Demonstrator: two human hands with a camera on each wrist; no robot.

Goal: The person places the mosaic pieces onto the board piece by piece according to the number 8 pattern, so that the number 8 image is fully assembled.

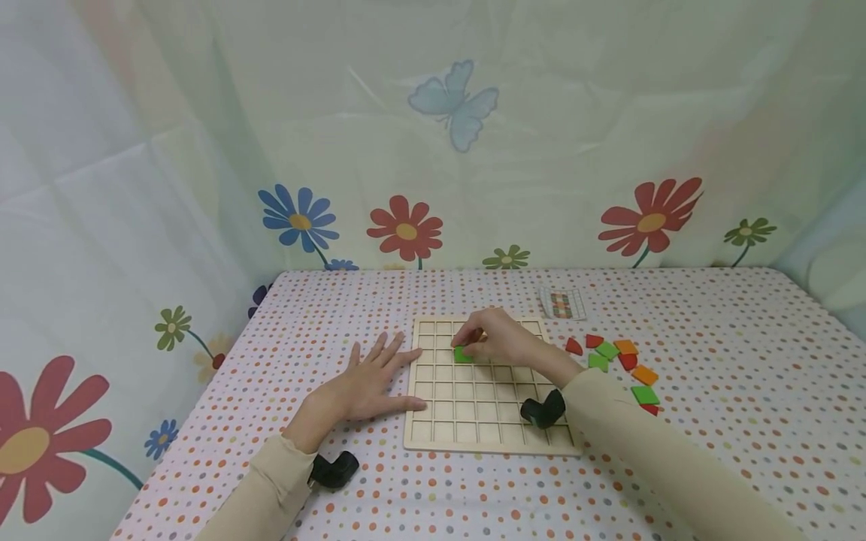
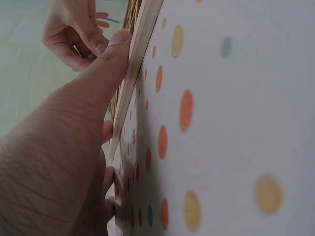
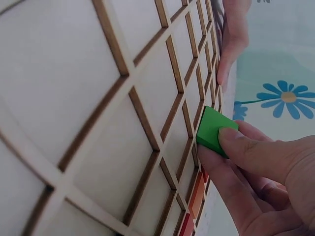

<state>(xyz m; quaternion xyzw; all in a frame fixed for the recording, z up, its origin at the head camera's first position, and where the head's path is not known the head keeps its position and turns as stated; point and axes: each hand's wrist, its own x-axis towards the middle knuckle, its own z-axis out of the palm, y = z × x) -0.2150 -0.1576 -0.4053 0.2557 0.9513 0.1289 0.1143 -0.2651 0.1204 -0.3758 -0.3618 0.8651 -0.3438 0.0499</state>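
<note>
Pinching a green tile over the wooden grid board

Gripping it in the right hand, thumb against fingers, at a cell toward the board's far left; cannot tell whether seated. Resting the left hand, fingers spread, at the board's left edge. To the board's right, on the dotted bench, loose red, orange and green tiles; farther back, a printed card.

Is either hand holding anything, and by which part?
The right hand pinches a green tile by the side away from the board, thumb on its face. The left hand holds nothing; it rests at the board's edge.
</note>
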